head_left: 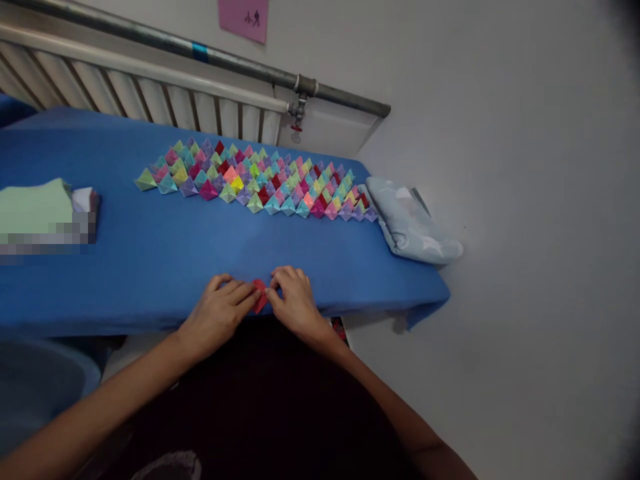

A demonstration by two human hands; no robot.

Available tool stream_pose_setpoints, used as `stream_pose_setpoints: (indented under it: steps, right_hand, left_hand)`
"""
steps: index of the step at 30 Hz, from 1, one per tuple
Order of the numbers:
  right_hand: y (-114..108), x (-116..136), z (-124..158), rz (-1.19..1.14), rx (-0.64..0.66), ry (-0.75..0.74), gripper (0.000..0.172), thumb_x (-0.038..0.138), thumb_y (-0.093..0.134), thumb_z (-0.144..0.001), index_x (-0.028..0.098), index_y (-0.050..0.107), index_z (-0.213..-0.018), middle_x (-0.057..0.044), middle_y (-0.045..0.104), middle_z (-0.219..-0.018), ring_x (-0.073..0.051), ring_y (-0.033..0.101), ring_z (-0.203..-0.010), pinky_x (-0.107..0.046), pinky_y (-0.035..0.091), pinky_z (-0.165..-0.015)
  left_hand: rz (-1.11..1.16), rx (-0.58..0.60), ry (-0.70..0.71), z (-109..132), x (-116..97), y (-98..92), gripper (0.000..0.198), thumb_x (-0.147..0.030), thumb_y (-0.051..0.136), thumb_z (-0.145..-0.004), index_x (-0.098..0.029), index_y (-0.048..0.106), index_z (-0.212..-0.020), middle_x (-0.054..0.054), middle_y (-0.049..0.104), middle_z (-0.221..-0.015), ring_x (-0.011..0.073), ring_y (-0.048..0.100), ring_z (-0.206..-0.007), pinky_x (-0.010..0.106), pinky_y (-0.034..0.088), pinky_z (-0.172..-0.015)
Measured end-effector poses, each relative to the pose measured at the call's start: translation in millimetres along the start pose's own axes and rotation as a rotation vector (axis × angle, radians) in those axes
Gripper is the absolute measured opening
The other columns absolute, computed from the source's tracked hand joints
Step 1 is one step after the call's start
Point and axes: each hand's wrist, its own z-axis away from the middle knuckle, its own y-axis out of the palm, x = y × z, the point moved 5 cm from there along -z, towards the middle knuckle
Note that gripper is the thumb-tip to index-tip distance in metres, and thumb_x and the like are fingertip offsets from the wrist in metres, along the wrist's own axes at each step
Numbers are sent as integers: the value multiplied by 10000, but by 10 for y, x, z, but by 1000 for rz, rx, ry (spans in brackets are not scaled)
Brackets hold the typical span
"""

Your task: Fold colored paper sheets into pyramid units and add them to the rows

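A small red folded paper lies at the near edge of the blue-covered table, between my two hands. My left hand pinches its left side with bent fingers. On the right side, the thumb and fingertips of my right hand grip the paper's edge. Beyond my hands stand rows of small folded paper boats in green, blue, purple, pink, yellow and red, set close together.
A folded grey-blue cloth lies at the table's right end against the wall. A pale green item sits at the left. Behind the table are a radiator and a metal pipe. A blue basin is at lower left.
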Motion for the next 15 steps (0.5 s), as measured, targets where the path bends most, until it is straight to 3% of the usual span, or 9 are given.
stream_pose_setpoints:
  steps: [7, 12, 15]
  right_hand:
    - [-22, -91, 58, -46, -7, 46, 108, 219, 643, -875, 210, 589, -782, -43, 659, -1062, -236, 527, -1011, -386, 361, -859]
    - [-75, -108, 75, -87, 6, 62, 91, 185, 633, -863, 212, 602, -782, -47, 667, -1100, -248, 527, -1044, -404, 357, -886]
    - [-99, -143, 67, -162, 23, 84, 113, 105, 639, -803, 215, 618, -820, -46, 666, -1132, -244, 533, -1088, -411, 365, -936]
  left_hand:
    - [-29, 12, 6, 129, 2, 15, 385, -65, 433, -935, -213, 605, -1245, 86, 726, -1153, 215, 659, -1009, 459, 374, -1018]
    - [-45, -13, 1, 207, -41, 42, 432, -44, 380, -930, -186, 582, -1284, 95, 712, -1190, 224, 645, -1032, 456, 381, -1014]
    - [-59, 23, 29, 135, -37, -18, 398, -57, 366, -939, -167, 610, -1234, 89, 714, -1169, 215, 642, -1009, 428, 390, -988]
